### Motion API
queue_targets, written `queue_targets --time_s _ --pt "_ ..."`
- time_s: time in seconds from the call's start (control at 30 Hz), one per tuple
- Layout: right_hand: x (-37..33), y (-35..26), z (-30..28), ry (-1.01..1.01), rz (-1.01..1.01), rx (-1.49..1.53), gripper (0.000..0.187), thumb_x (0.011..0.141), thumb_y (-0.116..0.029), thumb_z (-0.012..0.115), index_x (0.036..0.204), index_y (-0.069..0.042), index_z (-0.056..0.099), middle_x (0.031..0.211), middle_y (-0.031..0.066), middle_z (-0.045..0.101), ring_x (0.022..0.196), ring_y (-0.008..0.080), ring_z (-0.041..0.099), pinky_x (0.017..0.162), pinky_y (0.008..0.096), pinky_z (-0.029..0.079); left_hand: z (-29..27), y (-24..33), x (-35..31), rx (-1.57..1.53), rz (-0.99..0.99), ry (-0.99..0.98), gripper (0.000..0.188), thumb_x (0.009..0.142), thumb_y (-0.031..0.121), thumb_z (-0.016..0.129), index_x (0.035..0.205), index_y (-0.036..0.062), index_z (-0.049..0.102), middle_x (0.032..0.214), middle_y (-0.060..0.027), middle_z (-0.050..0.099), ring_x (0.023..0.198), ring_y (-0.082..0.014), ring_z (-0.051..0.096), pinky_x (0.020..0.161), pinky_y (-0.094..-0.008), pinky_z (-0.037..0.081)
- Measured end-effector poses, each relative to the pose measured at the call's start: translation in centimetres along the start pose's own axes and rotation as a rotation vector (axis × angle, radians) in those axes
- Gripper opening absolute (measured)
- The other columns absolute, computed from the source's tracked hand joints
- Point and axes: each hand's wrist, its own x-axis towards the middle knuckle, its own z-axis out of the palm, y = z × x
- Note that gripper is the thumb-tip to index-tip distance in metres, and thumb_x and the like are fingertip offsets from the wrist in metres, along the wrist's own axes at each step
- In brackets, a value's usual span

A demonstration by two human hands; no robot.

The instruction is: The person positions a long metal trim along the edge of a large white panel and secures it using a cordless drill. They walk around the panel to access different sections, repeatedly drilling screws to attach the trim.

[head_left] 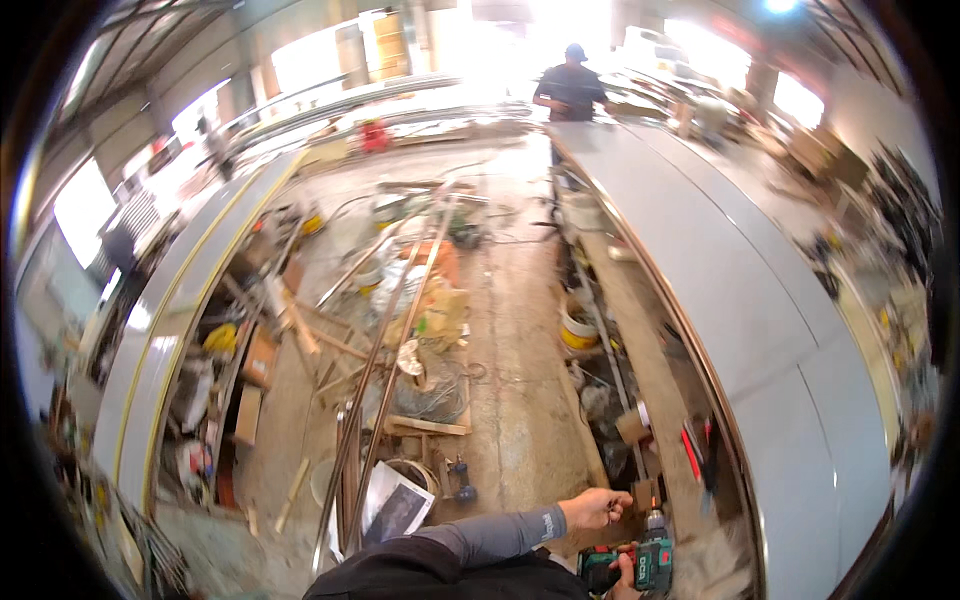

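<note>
My left hand (597,508) reaches across from a grey sleeve, its fingers curled together in a pinch. Anything held between those fingertips is too small to make out. Just to the right of it, at the lower edge, my right hand (624,578) is wrapped round a green and black cordless drill (655,562). The drill's chuck points away from me, with its tip close to the left fingertips but apart from them. Part of the right hand is hidden behind the tool.
A long grey-panelled workbench (745,300) runs along my right, with red-handled tools (692,455) on a shelf beneath. Long metal bars (400,330) lean at centre-left over bags and scrap. Another panelled bench (190,310) stands left. A person (571,88) stands at the far end.
</note>
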Motion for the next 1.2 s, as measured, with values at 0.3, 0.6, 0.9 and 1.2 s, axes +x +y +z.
queue_targets --time_s 0.3,0.6,0.9,1.2 --pt "10.9 -4.2 7.6 -0.382 -0.108 0.018 0.062 0.099 -0.048 0.062 0.141 -0.004 0.05 0.129 0.0163 0.06 0.108 0.0297 0.061 0.086 0.0452 0.053 -1.9 5.5 -3.7 -0.037 0.407 -0.023 0.031 0.109 0.03 0.059 0.124 0.0037 0.065 0.104 0.0015 0.063 0.074 -0.0059 0.047 0.058 -0.0229 0.04" --pt "20.6 -5.8 12.3 -0.496 -0.158 0.123 0.036 0.099 -0.032 0.067 0.122 -0.004 0.066 0.106 0.0107 0.071 0.09 0.0204 0.066 0.078 0.038 0.055 -0.4 17.8 4.4 -0.023 0.389 -0.288 0.022 0.108 0.029 0.061 0.121 0.0117 0.065 0.102 0.0067 0.061 0.073 -0.0041 0.046 0.058 -0.0204 0.039" --pt "27.5 -8.6 10.8 0.021 -0.309 -0.057 0.032 0.088 -0.012 0.081 0.116 -0.001 0.071 0.111 0.0172 0.075 0.098 0.0285 0.074 0.085 0.0354 0.057 10.2 31.0 11.4 0.208 0.086 -0.092 0.024 0.106 0.041 0.062 0.1 0.0177 0.064 0.08 0.0049 0.055 0.059 -0.0061 0.04 0.052 -0.0211 0.033" --pt "18.1 -5.3 11.4 0.487 -0.127 -0.124 0.058 0.083 -0.015 0.082 0.134 0.002 0.062 0.126 0.0222 0.069 0.114 0.038 0.069 0.098 0.0419 0.054 17.6 27.9 16.8 0.782 -0.442 -0.401 0.019 0.107 0.025 0.062 0.106 0.0064 0.064 0.08 -0.0009 0.054 0.065 -0.0074 0.041 0.052 -0.0202 0.035"
